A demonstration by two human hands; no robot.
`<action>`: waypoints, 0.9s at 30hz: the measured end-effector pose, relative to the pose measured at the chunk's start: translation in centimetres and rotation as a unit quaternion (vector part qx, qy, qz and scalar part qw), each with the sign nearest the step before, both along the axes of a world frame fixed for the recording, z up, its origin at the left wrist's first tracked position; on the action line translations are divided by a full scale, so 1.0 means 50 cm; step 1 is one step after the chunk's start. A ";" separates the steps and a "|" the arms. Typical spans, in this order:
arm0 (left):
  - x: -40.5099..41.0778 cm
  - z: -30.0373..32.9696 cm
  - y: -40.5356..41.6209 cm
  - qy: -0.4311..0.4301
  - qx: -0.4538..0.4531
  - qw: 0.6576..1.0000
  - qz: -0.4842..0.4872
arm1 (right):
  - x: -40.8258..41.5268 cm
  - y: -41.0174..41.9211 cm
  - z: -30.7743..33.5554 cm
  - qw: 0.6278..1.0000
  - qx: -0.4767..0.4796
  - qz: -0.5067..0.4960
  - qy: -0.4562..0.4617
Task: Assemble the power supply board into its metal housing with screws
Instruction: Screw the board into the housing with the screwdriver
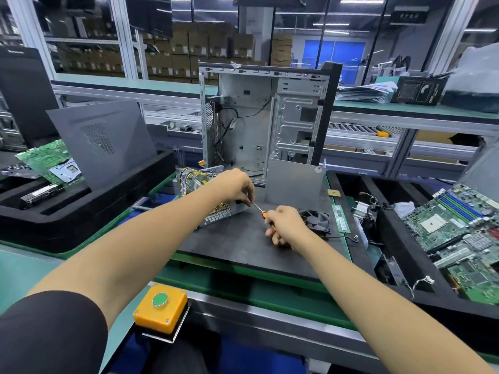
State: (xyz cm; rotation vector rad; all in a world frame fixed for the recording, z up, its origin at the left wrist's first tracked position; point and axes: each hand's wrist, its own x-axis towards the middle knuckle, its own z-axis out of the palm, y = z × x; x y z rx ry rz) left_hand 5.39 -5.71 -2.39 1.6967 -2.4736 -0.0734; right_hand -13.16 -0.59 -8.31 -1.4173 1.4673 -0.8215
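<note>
— Power supply board (195, 182) sits already inside its metal housing (220, 211), on the dark mat (243, 238) in the middle of the counter (21, 271), just in front of the open computer case (264, 117).

— So how far are you?

— I judge I am in the screwing step. The board is seated, its coloured wires (193, 172) come out at the far end. My left hand (233, 186) is curled over the near right corner of the housing and holds it steady. My right hand (286, 225) has its grip closed around the orange handle of the screwdriver (263, 213), and the tip meets the housing under my left fingers. The screw itself I cannot see, and how many screws are in, I cannot tell.

— Which way does the thing lie?

— The housing lies flat. Its long axis goes from far left to near right, with the wire end away from me and the perforated side turned toward me. The screwdriver points up and to the left, into the near end.

— And around it?

— A black fan (316, 220) just beside my right hand, and a motherboard (464, 228) in the tray at the right.
</note>
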 end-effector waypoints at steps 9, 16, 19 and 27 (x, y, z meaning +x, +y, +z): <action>0.002 0.002 0.000 -0.002 0.013 1.000 0.004 | -0.013 0.005 -0.010 0.807 -0.356 0.016 0.470; 0.000 0.002 0.004 -0.010 -0.004 1.000 0.003 | -0.016 -0.012 -0.006 0.999 -0.028 0.017 -0.002; -0.001 0.002 0.003 -0.009 -0.005 1.000 0.007 | -0.031 -0.009 -0.002 0.946 -0.196 0.000 0.257; -0.002 -0.002 -0.002 -0.025 0.000 1.000 -0.003 | -0.032 -0.009 -0.018 0.843 -0.368 0.006 0.393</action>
